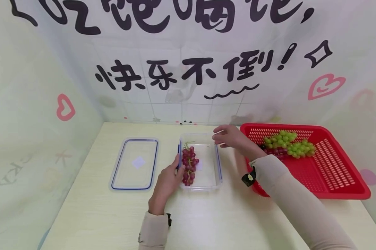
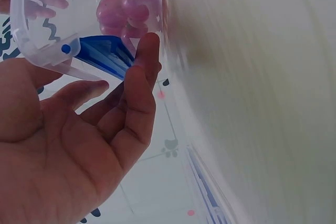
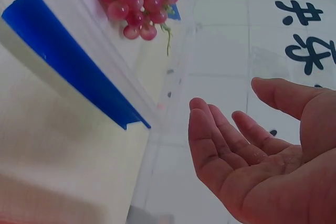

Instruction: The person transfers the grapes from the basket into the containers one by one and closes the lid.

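Note:
A clear plastic food container [image 1: 206, 178] with blue side latches stands without its lid on the table. Along its left side inside lies a bunch of red grapes [image 1: 190, 165] with a green stem. My left hand [image 1: 169, 180] holds the container's left wall, its fingers at the blue latch [image 2: 105, 56] in the left wrist view. My right hand [image 1: 227, 136] hovers by the far right corner of the container, fingers loosely bent and parted. In the right wrist view, nothing is in that hand [image 3: 262, 156].
The clear lid [image 1: 135, 180] with a blue seal lies flat left of the container. At the right is a red plastic basket [image 1: 338, 159] holding green grapes [image 1: 280, 139] and dark red grapes [image 1: 276, 151]. A printed cloth [image 1: 175, 111] hangs behind the table.

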`<state>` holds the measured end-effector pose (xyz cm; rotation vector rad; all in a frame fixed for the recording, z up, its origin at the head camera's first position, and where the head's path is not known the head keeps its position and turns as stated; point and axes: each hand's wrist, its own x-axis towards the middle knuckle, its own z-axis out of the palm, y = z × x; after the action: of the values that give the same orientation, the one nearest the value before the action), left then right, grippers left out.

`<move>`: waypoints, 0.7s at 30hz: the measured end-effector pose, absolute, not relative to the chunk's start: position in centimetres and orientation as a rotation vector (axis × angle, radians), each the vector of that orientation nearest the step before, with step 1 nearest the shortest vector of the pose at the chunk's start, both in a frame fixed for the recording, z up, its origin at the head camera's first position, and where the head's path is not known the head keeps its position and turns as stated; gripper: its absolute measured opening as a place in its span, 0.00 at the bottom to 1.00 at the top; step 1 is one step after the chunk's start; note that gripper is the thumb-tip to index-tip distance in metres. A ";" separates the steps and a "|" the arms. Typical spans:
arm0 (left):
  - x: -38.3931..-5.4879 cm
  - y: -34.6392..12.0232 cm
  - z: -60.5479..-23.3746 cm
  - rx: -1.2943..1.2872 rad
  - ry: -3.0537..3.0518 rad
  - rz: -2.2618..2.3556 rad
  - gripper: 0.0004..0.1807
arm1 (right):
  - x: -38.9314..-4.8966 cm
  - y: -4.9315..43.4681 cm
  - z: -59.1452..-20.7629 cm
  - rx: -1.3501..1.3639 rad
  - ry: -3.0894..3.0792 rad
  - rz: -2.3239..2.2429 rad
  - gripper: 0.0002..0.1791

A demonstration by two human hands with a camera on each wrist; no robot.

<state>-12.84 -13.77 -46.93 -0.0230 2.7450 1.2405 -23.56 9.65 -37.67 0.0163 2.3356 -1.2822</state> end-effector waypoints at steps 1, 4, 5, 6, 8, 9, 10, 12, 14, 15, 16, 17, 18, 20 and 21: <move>-12.9 -13.8 -46.9 -0.026 2.746 1.240 0.32 | -23.6 10.0 -37.5 0.032 2.337 -1.277 0.25; -12.9 -13.8 -46.9 -0.031 2.747 1.239 0.32 | -23.9 10.9 -37.2 0.058 2.348 -1.281 0.24; -12.9 -13.8 -46.8 -0.033 2.746 1.238 0.32 | -23.9 11.2 -37.0 0.068 2.350 -1.285 0.24; -12.9 -13.8 -46.8 -0.033 2.746 1.238 0.32 | -24.0 11.6 -36.9 0.074 2.349 -1.291 0.24; -12.9 -13.8 -46.8 -0.031 2.744 1.239 0.32 | -24.1 12.2 -36.8 0.077 2.354 -1.301 0.25; -12.9 -13.7 -46.8 -0.030 2.742 1.239 0.32 | -24.1 12.6 -36.8 0.084 2.356 -1.307 0.25; -12.9 -13.7 -46.8 -0.029 2.742 1.237 0.32 | -24.1 13.0 -36.7 0.084 2.357 -1.314 0.25; -12.9 -13.7 -46.9 -0.029 2.740 1.235 0.32 | -24.1 13.8 -36.5 0.091 2.362 -1.331 0.25; -12.9 -13.7 -46.9 -0.030 2.739 1.234 0.32 | -24.1 14.7 -36.3 0.090 2.374 -1.335 0.24; -12.9 -13.7 -46.9 -0.032 2.738 1.236 0.32 | -24.1 15.1 -36.2 0.090 2.382 -1.337 0.24; -12.9 -13.7 -46.9 -0.035 2.737 1.235 0.32 | -24.1 15.5 -36.0 0.088 2.390 -1.335 0.24; -12.9 -13.7 -46.9 -0.037 2.737 1.236 0.32 | -24.1 15.9 -35.9 0.089 2.394 -1.334 0.24; -12.9 -13.7 -46.9 -0.038 2.737 1.236 0.32 | -24.1 16.4 -35.7 0.086 2.406 -1.320 0.24; -12.8 -13.7 -46.9 -0.038 2.736 1.239 0.32 | -24.0 17.2 -35.5 0.088 2.434 -1.291 0.25; -12.8 -13.8 -46.9 -0.040 2.736 1.240 0.32 | -24.0 17.6 -35.4 0.093 2.443 -1.285 0.25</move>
<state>-12.85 -13.75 -46.87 -0.0397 2.7357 1.2405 -24.01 17.58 -35.45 0.0927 2.4427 -1.2846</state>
